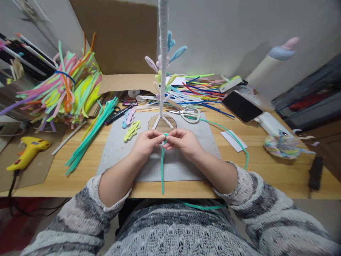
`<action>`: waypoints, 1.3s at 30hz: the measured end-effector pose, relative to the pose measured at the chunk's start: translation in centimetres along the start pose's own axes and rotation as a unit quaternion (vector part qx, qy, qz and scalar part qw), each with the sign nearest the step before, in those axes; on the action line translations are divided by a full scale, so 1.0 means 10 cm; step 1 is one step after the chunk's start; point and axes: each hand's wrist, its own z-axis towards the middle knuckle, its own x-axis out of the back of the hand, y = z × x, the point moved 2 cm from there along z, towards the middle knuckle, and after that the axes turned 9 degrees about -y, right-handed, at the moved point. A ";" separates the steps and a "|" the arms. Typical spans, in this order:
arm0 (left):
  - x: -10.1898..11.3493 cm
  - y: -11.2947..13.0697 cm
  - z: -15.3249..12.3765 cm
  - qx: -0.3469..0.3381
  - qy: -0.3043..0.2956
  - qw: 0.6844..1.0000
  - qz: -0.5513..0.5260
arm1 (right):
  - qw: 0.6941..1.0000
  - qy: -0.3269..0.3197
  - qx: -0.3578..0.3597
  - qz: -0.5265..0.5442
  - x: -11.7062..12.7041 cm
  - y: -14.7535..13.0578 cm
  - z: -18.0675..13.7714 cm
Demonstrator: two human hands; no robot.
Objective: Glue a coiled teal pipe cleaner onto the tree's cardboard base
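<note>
My left hand (146,143) and my right hand (183,141) meet over a grey mat (117,153), both pinched on a teal pipe cleaner (162,170). Between the fingertips the pipe cleaner is bent into a small loop. One end hangs down past the table's front edge; another teal strand (234,138) curves off to the right. Just beyond my hands stands a white wrapped stem (163,64) with small pastel loops, on a round wooden base (162,122).
White scissors (188,114) lie behind my right hand. A bundle of teal pipe cleaners (90,137) and a big mixed pile (66,89) sit left, with a yellow glue gun (28,151). A phone (241,106) and a pastel woven piece (282,146) lie right.
</note>
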 end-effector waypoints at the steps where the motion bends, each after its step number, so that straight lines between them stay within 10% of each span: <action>1: 0.00 0.00 0.00 -0.003 0.002 1.000 0.003 | 1.000 0.002 0.000 0.002 0.00 0.01 0.00; 20: -0.13 0.04 -0.03 0.059 -0.153 0.975 -0.148 | 0.978 0.106 0.033 0.177 0.10 0.00 0.08; 29: -0.08 0.06 -0.03 -0.106 0.008 0.987 -0.121 | 0.981 0.068 0.028 0.179 -0.02 0.05 0.03; 39: -0.13 -0.01 -0.05 -0.056 0.014 0.998 -0.029 | 0.988 0.056 0.045 0.137 -0.07 0.06 0.01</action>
